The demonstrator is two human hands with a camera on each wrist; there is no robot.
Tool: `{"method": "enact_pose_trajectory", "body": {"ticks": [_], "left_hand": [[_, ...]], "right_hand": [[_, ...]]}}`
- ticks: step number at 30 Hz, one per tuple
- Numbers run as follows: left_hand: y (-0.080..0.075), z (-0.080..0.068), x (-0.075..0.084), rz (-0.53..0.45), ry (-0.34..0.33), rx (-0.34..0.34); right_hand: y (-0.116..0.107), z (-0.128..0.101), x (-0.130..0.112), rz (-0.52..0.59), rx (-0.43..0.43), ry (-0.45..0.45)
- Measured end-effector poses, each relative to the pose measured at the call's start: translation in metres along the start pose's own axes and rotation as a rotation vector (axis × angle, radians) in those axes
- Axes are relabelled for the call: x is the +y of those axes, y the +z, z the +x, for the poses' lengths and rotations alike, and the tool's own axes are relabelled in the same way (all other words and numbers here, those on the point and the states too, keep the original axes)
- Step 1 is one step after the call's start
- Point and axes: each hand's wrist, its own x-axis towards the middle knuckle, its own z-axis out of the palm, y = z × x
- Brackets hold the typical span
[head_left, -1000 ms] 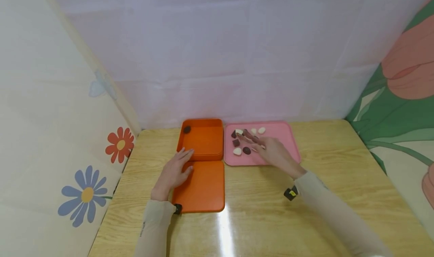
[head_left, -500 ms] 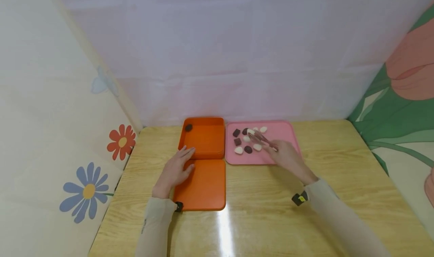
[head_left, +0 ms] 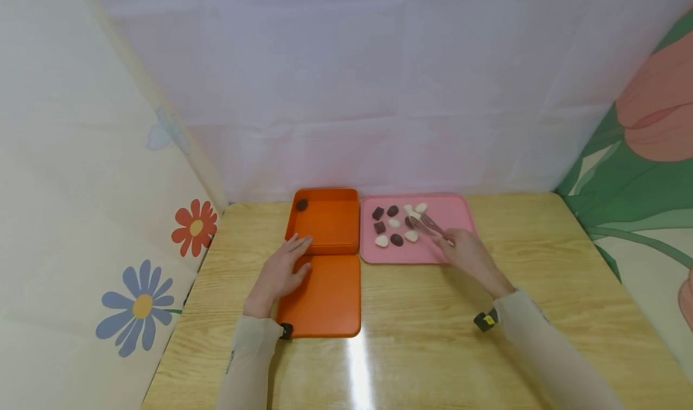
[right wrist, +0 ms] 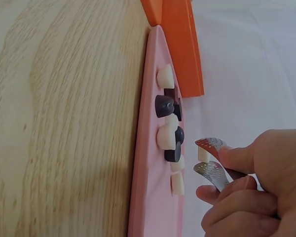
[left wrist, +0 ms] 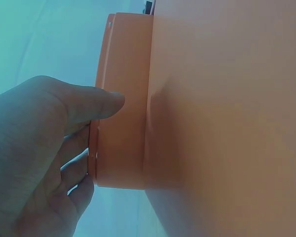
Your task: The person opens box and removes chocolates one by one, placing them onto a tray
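My right hand (head_left: 471,260) grips a pair of small metal tongs (head_left: 433,225) above the pink tray (head_left: 460,208). Between their perforated tips, in the right wrist view, sits a small white piece (right wrist: 203,154). Below lie several dark and white chocolate-like pieces, among them a dark oval one (head_left: 397,240) and a white one (head_left: 381,241). My left hand (head_left: 276,276) rests at the near left corner of the orange box (head_left: 325,220), fingers at its rim, thumb apart from them. One dark piece (head_left: 301,205) lies in the box's far left corner.
A flat orange lid (head_left: 325,302) lies on the wooden table (head_left: 411,338), right in front of the box. The tray stands close beside the box's right side. A pale cloth backdrop (head_left: 379,97) rises behind both, with flower-printed panels at the sides.
The tongs have moved right across the tray with the white piece between their tips, uncovering pieces at the tray's left. My left hand stays at the box.
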Motion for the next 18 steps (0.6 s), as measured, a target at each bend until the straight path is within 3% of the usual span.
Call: {"method": "enact_pose_trajectory", "body": {"ticks": [18], "left_hand": [[0.001,0.0,0.0,0.007,0.003,0.011]], "right_hand": [[0.0,0.001,0.018,-0.01,-0.05,0.103]]}}
